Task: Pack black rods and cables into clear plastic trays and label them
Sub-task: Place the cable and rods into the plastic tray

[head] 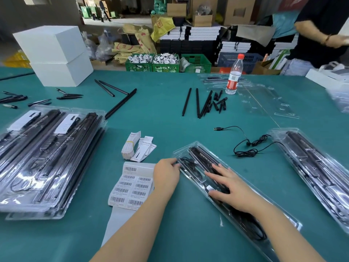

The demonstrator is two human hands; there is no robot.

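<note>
A clear plastic tray [190,148] with black rods and a coiled cable inside lies diagonally in front of me on the green table [160,110]. My right hand [230,188] lies flat on its top, fingers spread and straight. My left hand [166,173] holds the tray's left edge, fingers curled at the rim. A barcode label sheet [130,188] lies just left of that hand, partly under it. A loose black USB cable [247,144] lies right of the tray's far end. Loose black rods [198,103] lie farther back.
Stacks of packed trays sit at left [45,157] and at right [317,171]. Paper tags [137,148], empty clear trays [264,99], a water bottle [235,74] and white boxes [54,53] are on the table. Another person [324,31] stands at the far right.
</note>
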